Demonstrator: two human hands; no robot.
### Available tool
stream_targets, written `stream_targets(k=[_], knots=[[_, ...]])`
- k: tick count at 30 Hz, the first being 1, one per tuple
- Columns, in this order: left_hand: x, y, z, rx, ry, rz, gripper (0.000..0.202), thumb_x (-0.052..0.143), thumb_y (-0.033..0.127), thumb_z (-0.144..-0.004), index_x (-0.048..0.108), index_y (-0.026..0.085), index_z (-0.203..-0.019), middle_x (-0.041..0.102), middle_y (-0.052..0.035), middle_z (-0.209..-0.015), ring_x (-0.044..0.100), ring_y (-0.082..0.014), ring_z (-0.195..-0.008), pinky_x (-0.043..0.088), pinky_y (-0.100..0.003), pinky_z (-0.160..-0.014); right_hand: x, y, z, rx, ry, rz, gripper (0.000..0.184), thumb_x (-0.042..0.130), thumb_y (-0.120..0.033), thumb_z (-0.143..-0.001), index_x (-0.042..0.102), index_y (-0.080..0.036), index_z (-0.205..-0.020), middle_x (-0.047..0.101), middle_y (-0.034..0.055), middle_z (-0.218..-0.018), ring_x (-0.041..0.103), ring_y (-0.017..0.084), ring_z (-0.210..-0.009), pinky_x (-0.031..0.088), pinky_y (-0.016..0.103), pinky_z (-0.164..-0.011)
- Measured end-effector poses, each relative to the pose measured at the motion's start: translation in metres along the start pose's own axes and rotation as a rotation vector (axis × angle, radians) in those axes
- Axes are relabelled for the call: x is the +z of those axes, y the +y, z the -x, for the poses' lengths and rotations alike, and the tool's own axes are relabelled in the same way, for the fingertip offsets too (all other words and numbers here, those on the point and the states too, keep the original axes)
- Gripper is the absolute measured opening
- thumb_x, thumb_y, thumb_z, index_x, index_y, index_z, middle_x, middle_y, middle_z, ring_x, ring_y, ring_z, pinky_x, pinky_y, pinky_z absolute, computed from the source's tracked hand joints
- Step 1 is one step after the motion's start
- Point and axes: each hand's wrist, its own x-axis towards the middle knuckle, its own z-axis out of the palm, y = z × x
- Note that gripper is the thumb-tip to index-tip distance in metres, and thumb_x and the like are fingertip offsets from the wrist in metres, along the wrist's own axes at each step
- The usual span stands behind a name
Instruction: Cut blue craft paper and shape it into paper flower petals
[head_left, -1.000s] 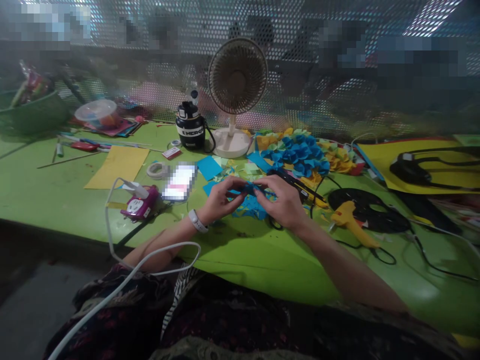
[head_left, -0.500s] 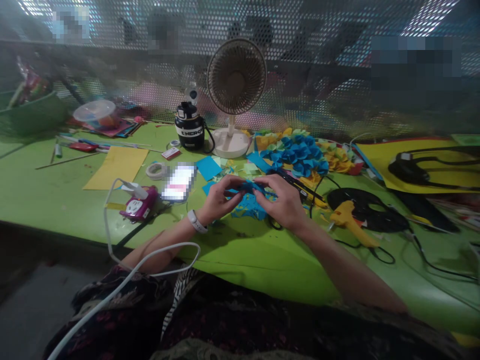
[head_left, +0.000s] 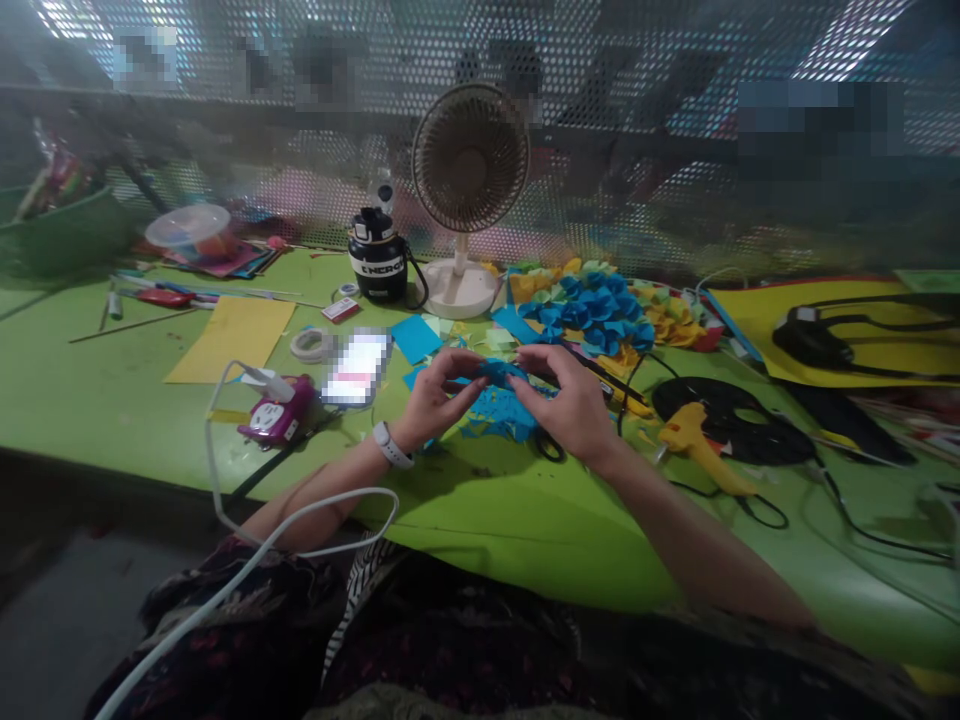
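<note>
Both my hands are raised over the green table, pinching a small crumpled piece of blue paper between their fingertips. My left hand, with a white wristband below it, holds one side. My right hand holds the other. Under them lie blue paper scraps and black-handled scissors. Beyond my right hand sits a cluster of blue paper flowers, and a yellow glue gun lies to its lower right.
A desk fan and black flask stand at the back, before a perforated metal screen. A pink power socket, blurred phone, tape roll and yellow card lie left. A white cable crosses my left forearm.
My hands have drawn slightly apart, and the blue paper piece now sits a little higher between them. The view has shifted slightly.
</note>
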Motion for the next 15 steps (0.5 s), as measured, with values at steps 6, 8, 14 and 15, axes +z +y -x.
stream_targets(k=[6, 8, 14, 15], knots=[[0.0006, -0.0013, 0.0006, 0.006, 0.005, -0.001, 0.032, 0.07, 0.042, -0.089, 0.057, 0.018, -0.106, 0.069, -0.0076, -0.097, 0.072, -0.0159, -0.09, 0.062, -0.022, -0.068, 0.0005, -0.0001, 0.0003, 0.045, 0.008, -0.047, 0.024, 0.068, -0.027, -0.086, 0.06, -0.022, -0.108, 0.071, 0.0083, -0.103, 0.072, 0.022, -0.089, 0.061, 0.04, -0.086], [0.0007, -0.0019, 0.0008, 0.011, 0.012, 0.011, 0.032, 0.07, 0.042, -0.089, 0.057, 0.018, -0.105, 0.067, -0.0074, -0.097, 0.071, -0.0153, -0.088, 0.062, -0.022, -0.067, 0.0, -0.0002, 0.0002, 0.041, 0.001, -0.045, 0.025, 0.069, -0.027, -0.086, 0.06, -0.022, -0.108, 0.071, 0.0084, -0.103, 0.072, 0.022, -0.09, 0.061, 0.041, -0.086], [0.0009, -0.0034, 0.0008, 0.038, 0.031, 0.022, 0.028, 0.071, 0.036, -0.089, 0.057, 0.017, -0.105, 0.067, -0.0066, -0.096, 0.072, -0.0144, -0.087, 0.061, -0.02, -0.067, -0.0006, 0.0007, 0.0005, 0.013, -0.016, -0.047, 0.029, 0.07, -0.03, -0.086, 0.061, -0.022, -0.112, 0.072, 0.0083, -0.103, 0.072, 0.023, -0.093, 0.061, 0.042, -0.088], [0.0007, -0.0035, 0.001, 0.045, 0.029, 0.018, 0.028, 0.071, 0.035, -0.089, 0.057, 0.017, -0.105, 0.067, -0.0064, -0.096, 0.072, -0.0144, -0.087, 0.061, -0.02, -0.067, -0.0006, 0.0007, 0.0005, 0.014, -0.019, -0.046, 0.028, 0.07, -0.03, -0.086, 0.062, -0.022, -0.112, 0.072, 0.0081, -0.102, 0.072, 0.024, -0.093, 0.061, 0.042, -0.089]])
